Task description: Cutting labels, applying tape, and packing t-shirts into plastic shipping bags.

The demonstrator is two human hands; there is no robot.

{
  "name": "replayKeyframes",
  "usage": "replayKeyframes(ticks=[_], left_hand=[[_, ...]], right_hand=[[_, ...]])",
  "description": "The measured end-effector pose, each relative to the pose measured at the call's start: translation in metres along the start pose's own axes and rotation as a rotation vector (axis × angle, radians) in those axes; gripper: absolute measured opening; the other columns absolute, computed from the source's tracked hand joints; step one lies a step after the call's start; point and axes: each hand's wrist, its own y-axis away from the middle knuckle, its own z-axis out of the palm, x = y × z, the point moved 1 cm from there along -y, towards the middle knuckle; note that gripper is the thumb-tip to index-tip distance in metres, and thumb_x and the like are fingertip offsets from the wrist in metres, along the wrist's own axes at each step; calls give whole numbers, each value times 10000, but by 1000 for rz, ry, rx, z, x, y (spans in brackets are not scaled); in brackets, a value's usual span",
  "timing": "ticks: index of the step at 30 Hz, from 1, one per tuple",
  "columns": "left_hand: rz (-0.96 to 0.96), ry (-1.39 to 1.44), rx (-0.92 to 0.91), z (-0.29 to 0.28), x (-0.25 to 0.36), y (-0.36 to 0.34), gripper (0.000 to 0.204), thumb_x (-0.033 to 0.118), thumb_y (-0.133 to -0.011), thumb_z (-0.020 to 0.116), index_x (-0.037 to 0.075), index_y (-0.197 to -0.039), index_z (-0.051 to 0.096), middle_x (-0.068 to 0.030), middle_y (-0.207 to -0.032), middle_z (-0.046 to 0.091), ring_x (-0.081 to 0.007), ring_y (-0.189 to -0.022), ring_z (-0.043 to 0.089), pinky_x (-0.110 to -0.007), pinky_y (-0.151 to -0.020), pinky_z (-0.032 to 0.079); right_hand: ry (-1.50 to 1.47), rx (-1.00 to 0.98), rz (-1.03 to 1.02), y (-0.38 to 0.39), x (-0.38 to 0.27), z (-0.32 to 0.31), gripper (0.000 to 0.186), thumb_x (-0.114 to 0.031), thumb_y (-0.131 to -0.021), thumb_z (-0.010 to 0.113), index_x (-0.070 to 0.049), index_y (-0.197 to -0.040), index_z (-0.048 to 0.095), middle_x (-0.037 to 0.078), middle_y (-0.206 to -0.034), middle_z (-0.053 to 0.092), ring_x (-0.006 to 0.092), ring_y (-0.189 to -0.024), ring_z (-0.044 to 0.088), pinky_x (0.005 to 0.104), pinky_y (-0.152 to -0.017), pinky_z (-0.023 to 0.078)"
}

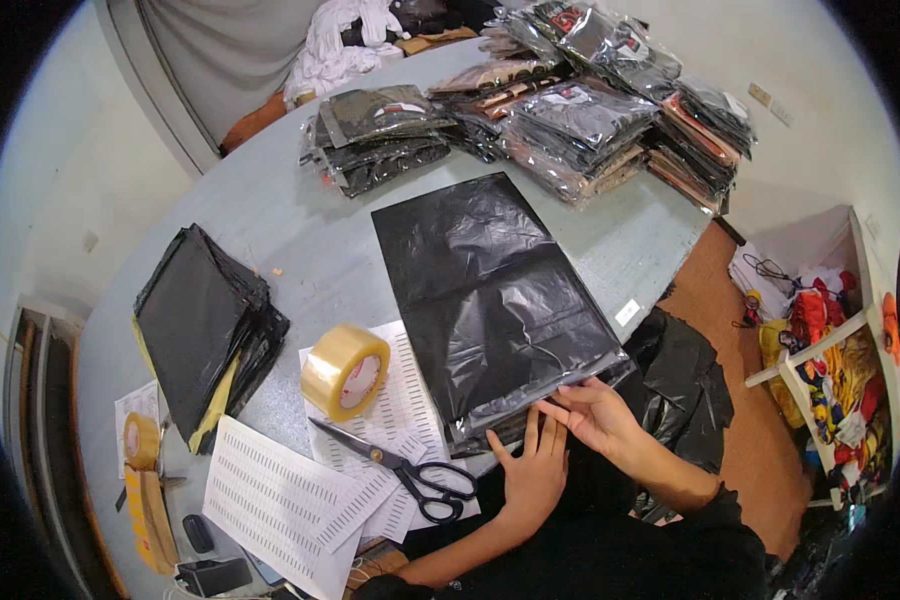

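Observation:
A large black plastic mailing bag (490, 300) lies on the table in front of me, its creased top shiny and its flap edge toward me. My left hand (532, 475) rests at that near edge, fingers spread and thumb out to the left. Just to its right, my right hand (602, 425) has its fingertips closed on the bag's edge strip near the right corner. Part of what the right fingertips grip is hidden. Beneath the near edge, more dark plastic shows.
Left of the bag are a big tape roll (345, 372), black-handled scissors (400, 470) and printed label sheets (275, 500). A stack of black bags (205, 330) lies farther left, near a tape dispenser (148, 490). Clear-wrapped garments (580, 120) are piled along the far edge.

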Motion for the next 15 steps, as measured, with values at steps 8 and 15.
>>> replayKeyframes(ticks=[8, 15], left_hand=[[9, -71, -41, 0, 1, 1, 640, 322, -797, 574, 117, -1361, 353, 0, -1424, 289, -198, -1325, 247, -724, -917, 164], [15, -110, -32, -2, -2, -1, 640, 325, -805, 560, 123, -1371, 339, -10, -1430, 278, -196, -1325, 242, -716, -908, 188]], right_hand=[[-238, 37, -68, -96, 14, -13, 210, 11, -882, 428, -9, -1078, 500, 182, -1111, 524, 289, -995, 549, 440, -900, 473], [-155, -194, -27, -114, -3, 24, 282, -68, -898, 487, -8, -1173, 470, 151, -1159, 531, 266, -1027, 547, 371, -920, 453]])
